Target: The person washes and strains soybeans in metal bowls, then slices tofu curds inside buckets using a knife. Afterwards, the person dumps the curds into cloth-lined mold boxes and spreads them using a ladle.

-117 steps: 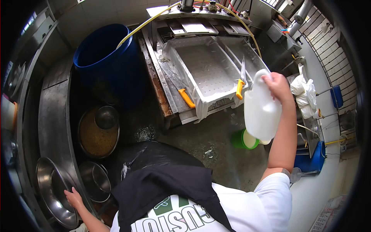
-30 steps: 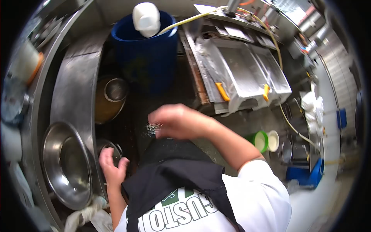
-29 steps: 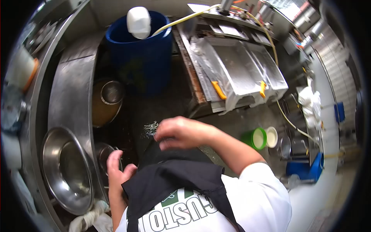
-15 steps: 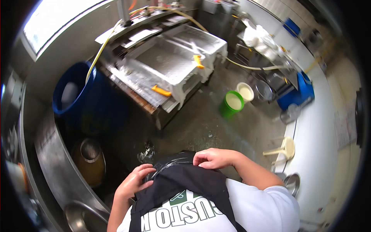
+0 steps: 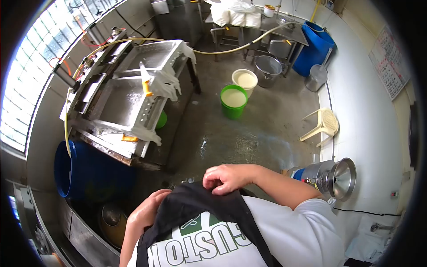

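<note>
A black apron (image 5: 195, 199) hangs over a white T-shirt (image 5: 284, 222) with green and white print, its upper part bunched forward. My right hand (image 5: 226, 177) is at the apron's right side, fingers curled and closed on the cloth. At the opposite edge, my left hand (image 5: 146, 211) looks wet and holds the apron's side, with its thumb and part of its fingers hidden by the fabric.
Perforated metal moulds (image 5: 120, 104) lined with cloth stand on a table at left, with an orange-handled knife (image 5: 146, 84). A green bucket (image 5: 234, 103) and a white bucket (image 5: 244, 81) hold pale liquid. A cream stool (image 5: 328, 122) and a steel machine (image 5: 331, 180) line the right wall.
The view has swung right, so the table and moulds sit farther left and the steel machine shows. My left thumb has slipped behind the apron; my right fingers have curled in more.
</note>
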The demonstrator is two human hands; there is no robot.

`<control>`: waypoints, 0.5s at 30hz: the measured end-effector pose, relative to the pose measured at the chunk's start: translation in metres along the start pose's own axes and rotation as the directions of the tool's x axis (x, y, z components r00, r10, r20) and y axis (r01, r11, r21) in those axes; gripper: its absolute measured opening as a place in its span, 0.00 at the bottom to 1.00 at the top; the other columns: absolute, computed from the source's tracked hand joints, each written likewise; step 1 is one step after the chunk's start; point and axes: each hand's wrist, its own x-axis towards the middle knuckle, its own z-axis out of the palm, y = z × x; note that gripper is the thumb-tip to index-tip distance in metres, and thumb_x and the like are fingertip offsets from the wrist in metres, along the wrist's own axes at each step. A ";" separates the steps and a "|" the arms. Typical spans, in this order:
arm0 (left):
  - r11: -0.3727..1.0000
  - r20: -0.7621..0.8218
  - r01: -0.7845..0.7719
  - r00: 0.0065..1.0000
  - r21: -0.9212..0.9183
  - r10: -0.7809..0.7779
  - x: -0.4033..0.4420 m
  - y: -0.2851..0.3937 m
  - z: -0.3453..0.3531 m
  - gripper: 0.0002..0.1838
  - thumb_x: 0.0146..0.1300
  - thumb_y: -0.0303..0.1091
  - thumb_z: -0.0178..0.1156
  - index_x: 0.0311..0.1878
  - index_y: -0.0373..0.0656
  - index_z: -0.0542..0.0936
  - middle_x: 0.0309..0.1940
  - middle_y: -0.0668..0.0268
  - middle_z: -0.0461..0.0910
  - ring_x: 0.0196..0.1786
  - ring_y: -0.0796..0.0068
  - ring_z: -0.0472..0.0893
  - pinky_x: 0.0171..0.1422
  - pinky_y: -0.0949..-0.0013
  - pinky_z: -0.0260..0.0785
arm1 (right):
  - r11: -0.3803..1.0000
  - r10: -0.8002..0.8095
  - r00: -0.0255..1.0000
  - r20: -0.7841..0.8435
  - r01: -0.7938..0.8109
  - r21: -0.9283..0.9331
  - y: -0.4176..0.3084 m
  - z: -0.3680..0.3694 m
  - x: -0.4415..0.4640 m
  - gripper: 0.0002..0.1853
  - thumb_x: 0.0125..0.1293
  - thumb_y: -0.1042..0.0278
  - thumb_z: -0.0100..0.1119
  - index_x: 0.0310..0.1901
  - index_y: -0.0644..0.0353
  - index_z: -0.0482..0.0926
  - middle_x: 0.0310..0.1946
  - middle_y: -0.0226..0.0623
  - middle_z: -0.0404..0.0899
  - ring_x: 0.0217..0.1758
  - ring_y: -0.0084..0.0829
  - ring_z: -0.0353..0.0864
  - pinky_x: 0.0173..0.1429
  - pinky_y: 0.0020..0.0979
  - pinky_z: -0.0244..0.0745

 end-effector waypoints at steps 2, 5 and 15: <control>0.999 0.028 0.006 1.000 -0.036 -0.005 0.035 0.005 0.010 0.27 0.64 0.28 0.69 0.67 0.41 0.78 0.71 0.51 0.74 0.72 0.52 0.76 0.74 0.59 0.71 | 0.998 -0.027 0.998 -0.052 0.030 0.054 0.009 -0.016 -0.023 0.13 0.68 0.68 0.67 0.53 0.60 0.82 0.51 0.38 0.80 0.49 0.32 0.81 0.56 0.34 0.78; 0.899 0.228 -0.290 0.948 0.328 0.222 0.062 0.074 0.023 0.31 0.59 0.27 0.71 0.68 0.39 0.77 0.70 0.52 0.75 0.73 0.52 0.76 0.73 0.60 0.72 | 0.854 -0.193 0.974 -0.116 0.225 0.469 0.011 -0.032 -0.060 0.12 0.69 0.73 0.65 0.53 0.63 0.83 0.54 0.39 0.81 0.56 0.33 0.82 0.60 0.37 0.78; 0.770 0.600 -0.450 0.792 0.452 0.110 0.222 0.145 0.060 0.37 0.61 0.27 0.68 0.76 0.42 0.71 0.72 0.52 0.74 0.75 0.50 0.72 0.78 0.58 0.67 | 0.932 -0.005 0.956 -0.294 0.111 0.346 0.033 -0.083 -0.141 0.13 0.68 0.70 0.65 0.51 0.64 0.83 0.53 0.40 0.81 0.59 0.38 0.80 0.65 0.38 0.75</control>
